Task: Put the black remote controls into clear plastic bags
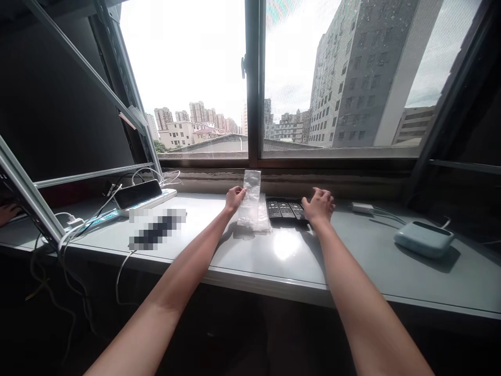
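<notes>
My left hand point(234, 200) pinches a clear plastic bag point(250, 193) and holds it upright above a small pile of more clear bags point(256, 223) on the grey sill table point(282, 256). Just to the right lie black remote controls point(285, 209) side by side near the window wall. My right hand point(319, 206) hovers over their right end with its fingers spread, holding nothing.
A power strip point(117, 211) with cables and a black device point(136, 194) sit at the left beside a metal rack frame point(27, 193). A pale blue box point(424, 238) and a white adapter point(362, 207) lie at the right. Another person's hand point(8, 211) shows at far left.
</notes>
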`<state>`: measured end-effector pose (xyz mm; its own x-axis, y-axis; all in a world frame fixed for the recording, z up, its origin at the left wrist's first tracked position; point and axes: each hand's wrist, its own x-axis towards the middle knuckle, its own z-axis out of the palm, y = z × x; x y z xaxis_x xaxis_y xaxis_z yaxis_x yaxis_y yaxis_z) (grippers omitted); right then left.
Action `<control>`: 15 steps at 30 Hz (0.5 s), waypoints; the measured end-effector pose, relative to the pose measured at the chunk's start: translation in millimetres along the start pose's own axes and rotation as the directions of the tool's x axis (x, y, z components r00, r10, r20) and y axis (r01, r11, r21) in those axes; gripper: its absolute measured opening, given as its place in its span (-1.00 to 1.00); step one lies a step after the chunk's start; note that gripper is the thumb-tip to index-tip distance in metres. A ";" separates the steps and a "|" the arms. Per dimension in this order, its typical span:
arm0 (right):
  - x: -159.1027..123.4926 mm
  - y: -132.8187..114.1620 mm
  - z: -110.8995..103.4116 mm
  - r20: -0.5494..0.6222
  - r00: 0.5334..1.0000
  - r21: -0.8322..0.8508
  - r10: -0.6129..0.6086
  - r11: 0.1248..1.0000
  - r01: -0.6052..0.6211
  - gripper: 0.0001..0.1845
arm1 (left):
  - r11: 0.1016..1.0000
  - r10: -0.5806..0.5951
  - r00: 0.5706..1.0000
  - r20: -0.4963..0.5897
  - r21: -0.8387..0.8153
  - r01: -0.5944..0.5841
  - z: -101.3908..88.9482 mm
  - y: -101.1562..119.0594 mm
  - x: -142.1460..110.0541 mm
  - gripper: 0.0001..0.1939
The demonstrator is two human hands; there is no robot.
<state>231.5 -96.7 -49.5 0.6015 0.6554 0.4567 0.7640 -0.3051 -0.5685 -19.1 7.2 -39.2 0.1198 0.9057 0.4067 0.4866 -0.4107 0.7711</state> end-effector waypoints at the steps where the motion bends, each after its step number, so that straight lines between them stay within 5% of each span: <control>1: -5.0 -8.5 -0.2 -0.005 0.979 0.002 -0.205 0.979 0.205 -0.45 | 0.998 0.000 1.000 -0.026 -0.068 -0.002 0.1 0.3 0.5 -0.65; 2: -11.3 -18.4 -0.1 0.001 0.915 0.017 -0.403 0.915 0.403 -0.43 | 0.993 -0.008 0.999 -0.051 -0.122 0.001 0.2 0.5 0.5 -0.64; 4: -27.1 -40.9 1.4 0.034 0.672 0.067 -0.740 0.672 0.737 -0.38 | 0.973 -0.043 0.995 -0.085 -0.231 0.022 0.2 0.2 -0.2 -0.64; 6: -44.9 -62.8 4.8 0.049 0.445 0.105 -0.894 0.447 0.888 -0.35 | 0.937 -0.096 0.990 -0.101 -0.344 0.055 -0.7 -1.2 -0.8 -0.65; 8: -60.4 -79.2 9.0 0.082 0.305 0.093 -0.949 0.312 0.945 -0.38 | 0.909 -0.148 0.983 -0.107 -0.406 0.092 -1.8 -3.1 -0.6 -0.65; 10: -70.1 -87.3 12.1 0.106 0.284 0.038 -0.953 0.290 0.956 -0.48 | 0.898 -0.190 0.977 -0.097 -0.419 0.133 -2.2 -4.2 0.2 -0.63; 15: -72.1 -84.5 11.6 0.040 0.366 -0.036 -0.930 0.364 0.931 -0.66 | 0.855 -0.233 0.972 0.035 -0.469 0.222 1.4 2.3 -0.1 -0.58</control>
<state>120.8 -110.2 -42.4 -0.4999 0.5511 0.6682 0.8465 0.4741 0.2423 -16.8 6.3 -38.1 0.0333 0.9795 0.1986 0.0370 -0.1998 0.9791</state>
